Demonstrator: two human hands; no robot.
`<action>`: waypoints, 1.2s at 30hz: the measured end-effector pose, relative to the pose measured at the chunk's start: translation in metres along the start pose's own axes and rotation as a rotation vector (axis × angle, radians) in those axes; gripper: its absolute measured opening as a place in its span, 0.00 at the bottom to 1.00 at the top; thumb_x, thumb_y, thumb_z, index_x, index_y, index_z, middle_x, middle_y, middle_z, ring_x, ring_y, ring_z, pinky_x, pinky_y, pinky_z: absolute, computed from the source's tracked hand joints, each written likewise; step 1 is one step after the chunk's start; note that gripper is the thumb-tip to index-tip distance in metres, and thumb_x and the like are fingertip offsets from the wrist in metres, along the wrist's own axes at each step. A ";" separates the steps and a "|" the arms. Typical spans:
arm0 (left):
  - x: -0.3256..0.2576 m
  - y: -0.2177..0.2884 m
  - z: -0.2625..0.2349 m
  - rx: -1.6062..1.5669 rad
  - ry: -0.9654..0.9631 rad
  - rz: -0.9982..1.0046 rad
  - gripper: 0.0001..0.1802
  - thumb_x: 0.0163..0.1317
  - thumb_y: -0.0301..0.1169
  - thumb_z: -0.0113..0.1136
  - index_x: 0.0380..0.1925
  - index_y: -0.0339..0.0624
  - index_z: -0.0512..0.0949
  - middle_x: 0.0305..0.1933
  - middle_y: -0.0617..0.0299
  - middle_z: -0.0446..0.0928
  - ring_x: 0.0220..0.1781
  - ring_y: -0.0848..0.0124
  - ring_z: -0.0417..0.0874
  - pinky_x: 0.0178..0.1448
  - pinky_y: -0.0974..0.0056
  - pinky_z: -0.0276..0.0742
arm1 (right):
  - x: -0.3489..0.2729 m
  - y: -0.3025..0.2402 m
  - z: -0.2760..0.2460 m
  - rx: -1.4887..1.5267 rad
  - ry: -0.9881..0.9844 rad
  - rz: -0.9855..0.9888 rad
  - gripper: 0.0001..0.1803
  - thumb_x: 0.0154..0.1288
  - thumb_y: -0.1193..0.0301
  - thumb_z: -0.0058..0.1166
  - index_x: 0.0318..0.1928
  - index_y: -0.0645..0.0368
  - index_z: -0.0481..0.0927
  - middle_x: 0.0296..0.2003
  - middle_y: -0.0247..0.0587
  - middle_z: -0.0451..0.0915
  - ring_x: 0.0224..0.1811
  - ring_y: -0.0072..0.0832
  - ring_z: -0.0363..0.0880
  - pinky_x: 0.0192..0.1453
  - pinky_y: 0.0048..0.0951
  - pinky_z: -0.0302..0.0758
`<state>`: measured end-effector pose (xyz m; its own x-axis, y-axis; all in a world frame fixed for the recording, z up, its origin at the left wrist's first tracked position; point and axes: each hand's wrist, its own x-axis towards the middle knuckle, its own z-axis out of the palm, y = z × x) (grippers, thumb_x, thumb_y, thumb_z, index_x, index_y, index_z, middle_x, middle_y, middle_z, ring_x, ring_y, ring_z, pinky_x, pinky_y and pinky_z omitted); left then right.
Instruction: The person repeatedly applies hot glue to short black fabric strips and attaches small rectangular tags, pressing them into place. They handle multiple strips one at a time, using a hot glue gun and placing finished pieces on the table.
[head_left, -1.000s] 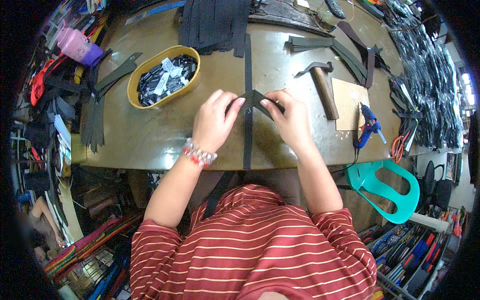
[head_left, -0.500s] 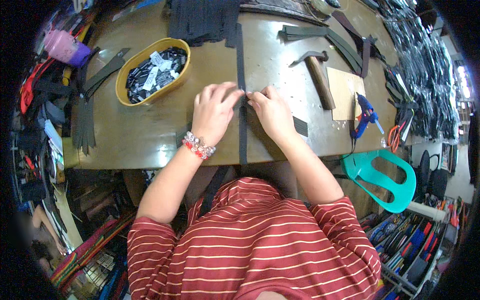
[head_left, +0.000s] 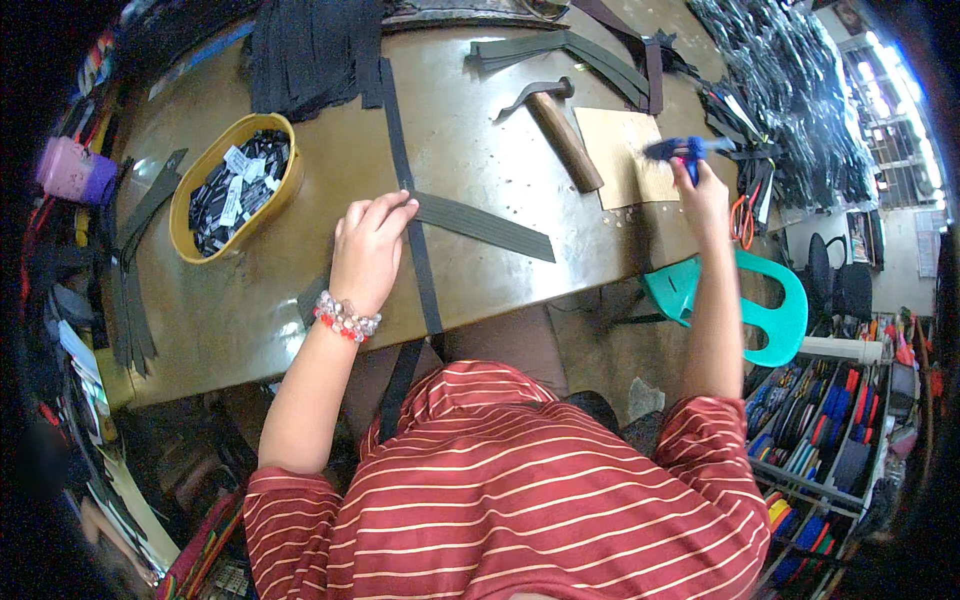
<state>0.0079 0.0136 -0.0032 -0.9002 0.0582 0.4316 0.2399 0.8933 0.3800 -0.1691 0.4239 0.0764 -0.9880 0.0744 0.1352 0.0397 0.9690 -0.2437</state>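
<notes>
Glue gun [head_left: 688, 150] upper right, gripped in our right hand [head_left: 706, 200]; our left hand [head_left: 364, 252] holds the dark strap's [head_left: 485, 224] end, mid-frame. We judge glue prep; next likely needs gun at strap.

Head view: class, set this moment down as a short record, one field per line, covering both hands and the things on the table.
Left hand: fingers on the dark flat strip
Right hand: holds the blue glue gun
Hammer: at the cardboard's left edge
Yellow tub: contains small black pieces and white slips
</notes>
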 end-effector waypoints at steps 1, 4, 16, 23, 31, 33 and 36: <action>0.000 -0.001 0.000 -0.038 0.020 -0.005 0.21 0.50 0.19 0.56 0.46 0.46 0.79 0.51 0.65 0.77 0.48 0.62 0.75 0.54 0.57 0.73 | 0.015 -0.016 -0.020 -0.158 -0.128 0.027 0.23 0.62 0.48 0.55 0.40 0.56 0.81 0.29 0.52 0.82 0.35 0.48 0.83 0.40 0.45 0.76; 0.001 -0.005 0.002 -0.138 0.062 -0.023 0.20 0.49 0.17 0.56 0.44 0.44 0.79 0.49 0.64 0.77 0.48 0.61 0.75 0.54 0.57 0.73 | 0.022 -0.072 -0.054 -0.742 -0.278 -0.249 0.22 0.59 0.52 0.59 0.43 0.55 0.81 0.30 0.50 0.83 0.37 0.45 0.84 0.41 0.45 0.79; 0.000 -0.010 0.006 -0.354 0.120 -0.256 0.22 0.54 0.22 0.60 0.51 0.41 0.73 0.42 0.58 0.78 0.44 0.64 0.78 0.54 0.59 0.74 | -0.107 -0.197 0.028 0.111 -0.230 -0.752 0.21 0.51 0.45 0.65 0.36 0.46 0.86 0.29 0.47 0.80 0.32 0.42 0.80 0.37 0.41 0.76; 0.001 -0.009 0.005 -0.359 0.117 -0.252 0.22 0.54 0.23 0.61 0.52 0.41 0.72 0.43 0.57 0.78 0.44 0.63 0.78 0.54 0.59 0.74 | -0.093 -0.212 0.033 0.073 -0.294 -0.647 0.23 0.50 0.44 0.65 0.35 0.49 0.87 0.32 0.49 0.80 0.35 0.42 0.80 0.40 0.40 0.77; 0.001 -0.007 0.006 -0.288 0.127 -0.223 0.19 0.55 0.23 0.60 0.49 0.39 0.73 0.43 0.56 0.77 0.45 0.60 0.78 0.54 0.59 0.74 | -0.087 -0.211 0.030 -0.159 0.021 -1.245 0.16 0.53 0.63 0.63 0.40 0.56 0.79 0.41 0.49 0.73 0.41 0.44 0.79 0.41 0.44 0.76; 0.001 -0.003 0.000 -0.254 0.093 -0.190 0.19 0.56 0.24 0.60 0.49 0.39 0.73 0.44 0.55 0.77 0.46 0.60 0.78 0.55 0.59 0.74 | -0.078 -0.182 0.036 -0.061 0.069 -0.971 0.15 0.52 0.67 0.64 0.42 0.55 0.80 0.41 0.48 0.75 0.42 0.44 0.78 0.45 0.43 0.75; 0.001 -0.004 -0.025 -0.461 -0.013 -0.248 0.17 0.60 0.29 0.59 0.49 0.39 0.75 0.45 0.51 0.78 0.48 0.57 0.81 0.55 0.57 0.76 | -0.050 -0.111 0.050 0.647 0.282 -0.282 0.12 0.67 0.66 0.57 0.42 0.62 0.82 0.36 0.40 0.82 0.38 0.27 0.77 0.45 0.32 0.73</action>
<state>0.0149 -0.0011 0.0165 -0.9540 -0.1223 0.2738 0.1512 0.5924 0.7913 -0.1320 0.3010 0.0489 -0.8689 -0.0141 0.4948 -0.3900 0.6351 -0.6667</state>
